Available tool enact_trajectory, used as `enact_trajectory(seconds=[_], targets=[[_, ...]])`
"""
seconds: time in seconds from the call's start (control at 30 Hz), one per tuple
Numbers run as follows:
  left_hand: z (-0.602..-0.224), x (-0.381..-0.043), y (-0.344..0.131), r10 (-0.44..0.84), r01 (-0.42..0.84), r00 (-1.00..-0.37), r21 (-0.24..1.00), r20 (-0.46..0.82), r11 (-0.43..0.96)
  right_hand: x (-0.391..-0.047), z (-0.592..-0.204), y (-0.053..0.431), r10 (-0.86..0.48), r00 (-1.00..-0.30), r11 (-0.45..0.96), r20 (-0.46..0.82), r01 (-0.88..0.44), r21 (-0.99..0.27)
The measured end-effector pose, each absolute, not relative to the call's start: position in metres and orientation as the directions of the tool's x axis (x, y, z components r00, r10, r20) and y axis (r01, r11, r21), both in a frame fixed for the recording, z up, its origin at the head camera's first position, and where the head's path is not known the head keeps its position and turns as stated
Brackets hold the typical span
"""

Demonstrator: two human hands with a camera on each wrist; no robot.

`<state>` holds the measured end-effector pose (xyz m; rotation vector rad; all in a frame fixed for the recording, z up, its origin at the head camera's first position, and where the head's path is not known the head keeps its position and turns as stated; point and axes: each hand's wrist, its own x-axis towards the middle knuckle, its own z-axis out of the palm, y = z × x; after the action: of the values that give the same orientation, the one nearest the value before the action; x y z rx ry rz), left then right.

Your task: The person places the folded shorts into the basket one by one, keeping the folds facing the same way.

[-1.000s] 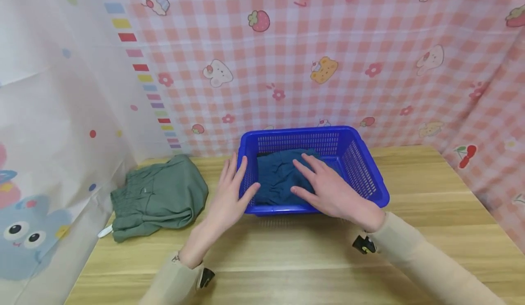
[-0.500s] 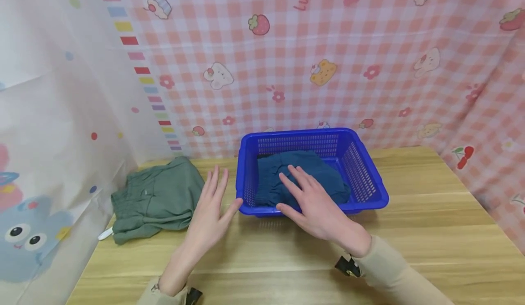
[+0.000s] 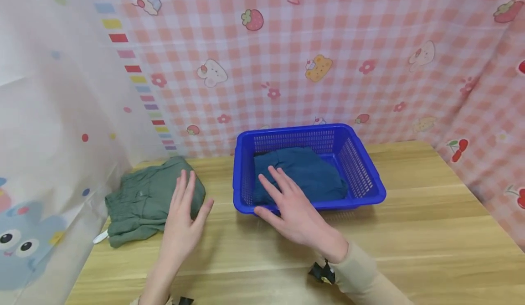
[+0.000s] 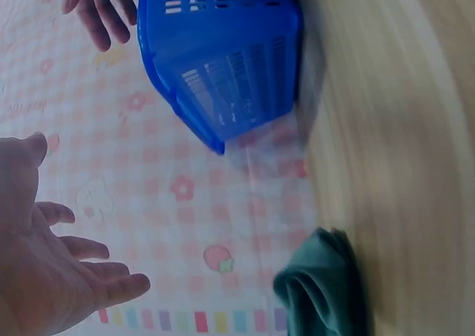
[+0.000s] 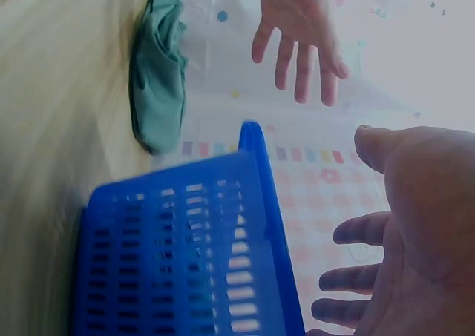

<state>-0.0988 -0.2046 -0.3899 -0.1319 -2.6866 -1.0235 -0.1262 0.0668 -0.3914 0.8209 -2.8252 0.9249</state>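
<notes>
Near basket (image 3: 362,199) right hand (image 3: 293,211), green garment (image 3: 139,204) left hand (image 3: 181,225); unclenched palms (image 5: 438,210): wrist views only.

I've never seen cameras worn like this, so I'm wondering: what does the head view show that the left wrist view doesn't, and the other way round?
Only the head view clearly shows the dark blue garment inside the basket, the white tag and the beige right sleeve.

Only the left wrist view shows the palm side of the left hand, plus a visible gap between it and the green garment.

Both show the hands, basket, green garment, wooden table and pink checked cloth.
</notes>
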Motion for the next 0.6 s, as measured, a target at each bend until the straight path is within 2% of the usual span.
enact_trajectory(seconds=[0.2,0.4,0.6], targets=[[-0.388,-0.093,-0.221,-0.052,0.142,-0.964,0.674,0.259,0.725,-0.120,-0.395,0.051,-0.497,-0.845,0.672,0.198,-0.519,-0.528],[-0.380,-0.093,-0.237,-0.078,0.134,-0.959,0.681,0.271,0.720,-0.112,-0.390,0.028,-0.512,-0.826,0.654,0.237,-0.554,-0.515],[-0.375,-0.094,-0.247,-0.086,0.140,-0.953,0.671,0.292,0.728,-0.107,-0.388,0.011,-0.554,-0.785,0.649,0.275,-0.615,-0.448]])
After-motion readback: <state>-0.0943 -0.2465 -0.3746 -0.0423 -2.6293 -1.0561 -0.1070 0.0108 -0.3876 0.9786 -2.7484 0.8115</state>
